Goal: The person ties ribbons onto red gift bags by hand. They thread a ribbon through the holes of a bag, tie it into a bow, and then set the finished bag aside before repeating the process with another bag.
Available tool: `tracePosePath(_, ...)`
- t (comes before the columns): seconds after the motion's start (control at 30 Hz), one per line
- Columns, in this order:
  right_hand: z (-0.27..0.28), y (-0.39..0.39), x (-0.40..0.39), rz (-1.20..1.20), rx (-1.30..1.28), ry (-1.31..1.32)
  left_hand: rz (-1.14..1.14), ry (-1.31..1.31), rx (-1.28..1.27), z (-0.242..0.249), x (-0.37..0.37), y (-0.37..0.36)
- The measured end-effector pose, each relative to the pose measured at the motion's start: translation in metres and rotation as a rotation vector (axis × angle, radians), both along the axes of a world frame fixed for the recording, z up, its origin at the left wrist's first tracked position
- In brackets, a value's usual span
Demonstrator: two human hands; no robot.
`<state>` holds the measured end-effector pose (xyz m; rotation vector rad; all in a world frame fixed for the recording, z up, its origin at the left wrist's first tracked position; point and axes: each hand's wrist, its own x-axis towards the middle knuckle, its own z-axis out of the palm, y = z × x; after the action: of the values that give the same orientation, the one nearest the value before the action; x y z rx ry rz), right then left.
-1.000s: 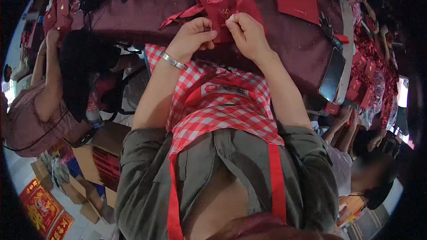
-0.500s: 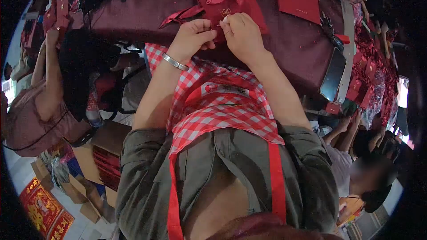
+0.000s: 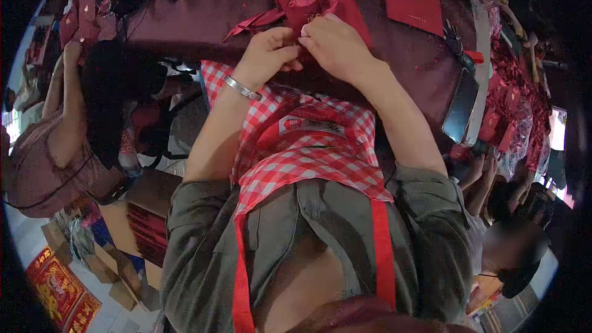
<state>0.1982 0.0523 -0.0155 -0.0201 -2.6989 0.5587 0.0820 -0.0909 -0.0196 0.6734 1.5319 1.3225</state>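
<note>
A red gift bag [image 3: 353, 9] with gold lettering lies flat on the dark red tablecloth, its pink-red ribbon [image 3: 262, 21] trailing to the left. At its near edge my right hand [image 3: 339, 46] is closed in a pinch, covering part of the lettering; whatever sits between the fingertips is too small to name. Just left of it, my left hand [image 3: 265, 55], with a silver bracelet on the wrist, has its fingers curled loosely inward. Its fingertips are partly hidden, so any small thing in them cannot be made out. A narrow gap separates the two hands.
Another red bag [image 3: 413, 0] lies to the right. A phone [image 3: 461, 108] rests near the table's right edge, by a dark tangled item [image 3: 457, 43]. Co-workers are at both sides, one with an arm [image 3: 71, 98] raised at left. Cardboard boxes [image 3: 114, 259] stand on the floor.
My right hand has shifted slightly left and turned, its forearm swinging outward to the right. My left hand has barely moved, its thumb and forefinger somewhat looser.
</note>
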Motion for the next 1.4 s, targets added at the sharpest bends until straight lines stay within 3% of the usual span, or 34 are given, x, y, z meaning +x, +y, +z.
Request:
tracePosePath(0.03,0.0,0.004,0.004,-0.011,-0.148,0.035,0.0,0.001,0.0,0.002,-0.004,-0.001)
tracePosePath(0.17,-0.001,0.008,0.01,0.047,-0.143,0.096,-0.069,0.07,-0.073,0.014,-0.009,0.0)
tracePosePath(0.27,-0.007,0.006,0.005,0.024,-0.098,0.065,-0.082,0.294,-0.031,-0.002,-0.014,0.004)
tracePosePath(0.33,-0.012,0.006,0.003,0.026,-0.074,0.155,-0.027,0.654,0.05,-0.005,-0.013,0.009)
tracePosePath(0.43,-0.011,0.006,0.004,0.049,-0.012,0.119,-0.031,0.871,0.045,-0.001,-0.011,0.009)
tracePosePath(0.53,-0.001,0.006,0.008,-0.001,0.162,0.156,-0.051,0.946,0.056,0.005,-0.01,0.01)
tracePosePath(0.97,-0.009,0.044,0.015,-0.28,0.064,0.105,-0.132,1.119,0.082,0.014,-0.015,0.013)
tracePosePath(1.23,-0.006,0.04,0.016,-0.206,0.079,-0.004,-0.137,1.113,0.045,0.02,-0.031,-0.001)
tracePosePath(1.4,-0.014,0.042,0.015,-0.06,0.181,0.095,-0.069,1.293,-0.04,0.023,-0.05,-0.024)
